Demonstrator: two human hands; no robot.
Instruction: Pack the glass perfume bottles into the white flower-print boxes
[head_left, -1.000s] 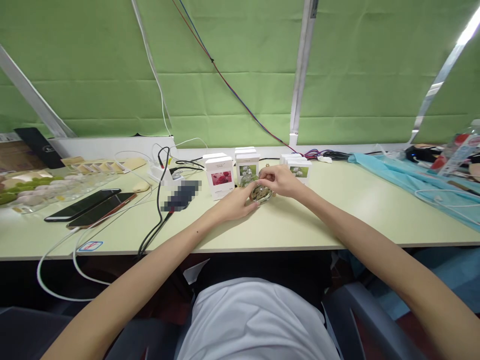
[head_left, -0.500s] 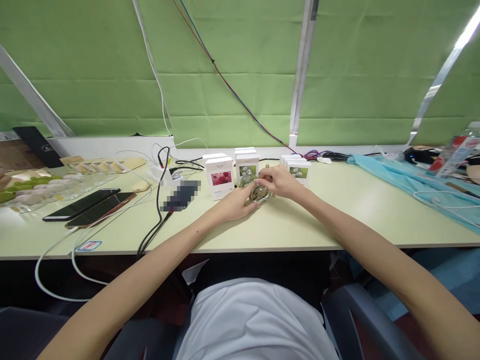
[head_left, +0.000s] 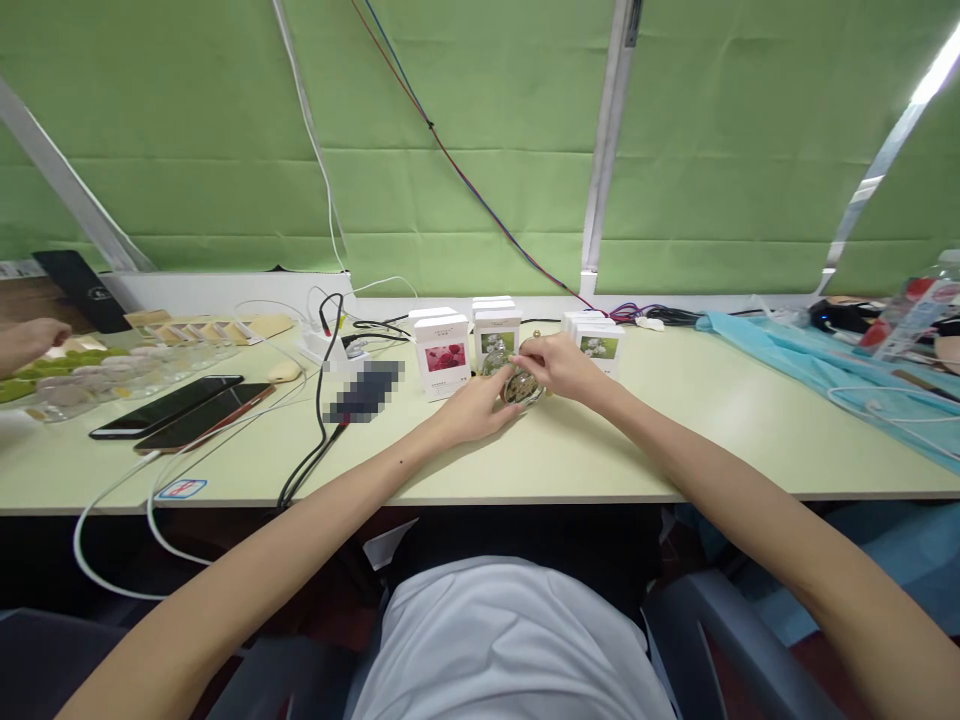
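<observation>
My left hand (head_left: 478, 405) rests low over the table with its fingers closed around the side of a round, clear container (head_left: 523, 388) with dark and pale bits inside. My right hand (head_left: 553, 362) is bent over the top of the same container, its fingers pinched at the upper rim; what they pinch is too small to make out. Just behind the hands stand a white box with a red flower picture (head_left: 444, 358), a white box with a white flower picture (head_left: 508, 318) and more such boxes (head_left: 600, 347) at the right.
Two dark phones (head_left: 169, 407) and white cables lie at the left, near a power strip (head_left: 330, 345). Clear trays (head_left: 97, 375) are at the far left, beside another person's hand (head_left: 34, 340). A blue sheet (head_left: 817, 365) covers the right side.
Another person's hand has come into view at the far left, over the clear trays. My hands have barely moved on the round container. The view has shifted slightly.
</observation>
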